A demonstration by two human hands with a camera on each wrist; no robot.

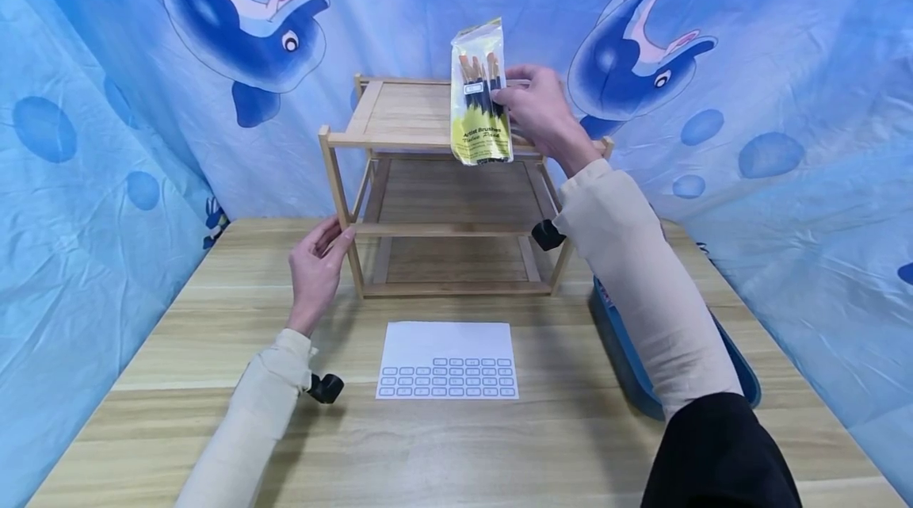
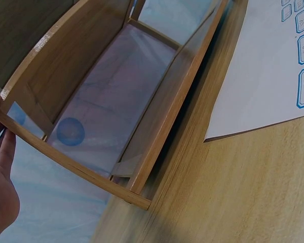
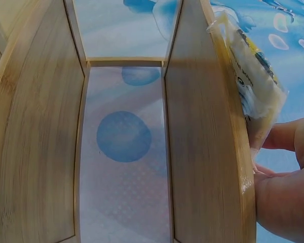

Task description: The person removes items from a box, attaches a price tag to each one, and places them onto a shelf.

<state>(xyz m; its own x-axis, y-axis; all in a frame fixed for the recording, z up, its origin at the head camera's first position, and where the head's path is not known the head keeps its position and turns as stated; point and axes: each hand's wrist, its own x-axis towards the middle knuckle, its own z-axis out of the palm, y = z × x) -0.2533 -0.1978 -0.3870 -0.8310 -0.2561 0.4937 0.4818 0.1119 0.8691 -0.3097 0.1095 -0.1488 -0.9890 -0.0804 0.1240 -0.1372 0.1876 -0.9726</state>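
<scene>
Pack (image 1: 479,100) of artist brushes: upright, up at the front edge of the wooden rack's (image 1: 403,113) top shelf, printed face toward the head camera. Right hand (image 1: 538,108) pinches it by its right side, thumb on the face, fingers behind. Left hand (image 1: 316,266) has thumb and fingers around the rack's left front post, near the middle shelf.

Handling, judged by eye: light; sleeve thin, floppy and slick, the brushes inside giving it some stiffness lengthwise. Bristle end at top is probably the delicate part, so hold at mid-height over the dark handles; the present side pinch looks adequate, though the pack could swivel in it. Avoid squeezing the tips or dragging the film on wood.

Hard to make out: small white sticker on the pack, text unreadable. Fingers behind the pack mostly hidden. Right wrist view shows the pack at a slant beside the top rail; can't tell whether they touch. Blue tub (image 1: 615,357) is partly covered by the right sleeve (image 1: 642,278), contents mostly hidden. Sheet (image 1: 448,341) carries rows of small boxed labels, too small to read in the head view and cut off in the left wrist view.
</scene>
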